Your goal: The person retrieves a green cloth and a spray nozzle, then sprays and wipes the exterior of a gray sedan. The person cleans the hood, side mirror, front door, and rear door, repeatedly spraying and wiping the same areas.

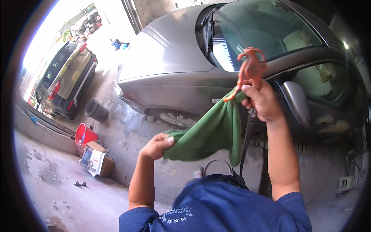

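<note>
My right hand [261, 100] grips an orange spray gun [252, 68], raised in front of the car's windshield. A black hose [247, 139] runs down from its handle. A green microfiber cloth [205, 133] hangs between my hands: one end is at the fingers of my right hand, the other is pinched in my left hand [158, 146]. The cloth sags in the middle. Behind both hands stands a grey car [171, 81], with its front wheel [177, 118] and side mirror [295, 101] near the gun and cloth.
A black bucket [96, 110], a red bucket [86, 134] and an open cardboard box [107, 166] with papers stand on the left. Another vehicle [68, 78] is parked farther off at the upper left. The hose loops on the floor by my foot [198, 172].
</note>
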Available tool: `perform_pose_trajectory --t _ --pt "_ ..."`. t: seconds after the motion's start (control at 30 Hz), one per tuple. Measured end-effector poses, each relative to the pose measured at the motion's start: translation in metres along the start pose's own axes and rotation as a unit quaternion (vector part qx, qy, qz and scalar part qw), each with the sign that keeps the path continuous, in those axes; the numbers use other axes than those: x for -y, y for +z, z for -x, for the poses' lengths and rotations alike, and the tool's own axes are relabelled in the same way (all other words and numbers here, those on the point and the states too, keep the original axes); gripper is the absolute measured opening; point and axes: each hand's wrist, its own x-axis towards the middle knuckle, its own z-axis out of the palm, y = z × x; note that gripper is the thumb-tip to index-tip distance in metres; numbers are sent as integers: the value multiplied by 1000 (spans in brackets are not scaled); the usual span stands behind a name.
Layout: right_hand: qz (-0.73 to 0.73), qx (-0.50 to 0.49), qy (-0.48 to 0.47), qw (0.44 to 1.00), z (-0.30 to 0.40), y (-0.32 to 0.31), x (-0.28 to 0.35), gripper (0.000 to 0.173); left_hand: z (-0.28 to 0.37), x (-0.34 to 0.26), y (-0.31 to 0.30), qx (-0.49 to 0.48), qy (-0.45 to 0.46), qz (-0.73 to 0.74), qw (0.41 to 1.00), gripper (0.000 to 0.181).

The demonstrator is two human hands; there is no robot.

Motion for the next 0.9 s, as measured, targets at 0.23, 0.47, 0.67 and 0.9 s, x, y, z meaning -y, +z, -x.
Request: perform_pose_trajectory --t 0.23,0.47,0.67,0.9 --pt "103 41 132 985 8 -23 -81 21 3 6 24 -42 -88 23 995 32" --pt "-10 116 278 953 82 -44 -168 28 17 7 19 -117 49 97 987 29" --pt "-14 218 357 908 129 -38 -178 38 32 -18 -3 -190 61 -60 978 28" --pt "295 239 238 894 119 -11 -166 47 19 2 -29 -296 53 -263 917 29"
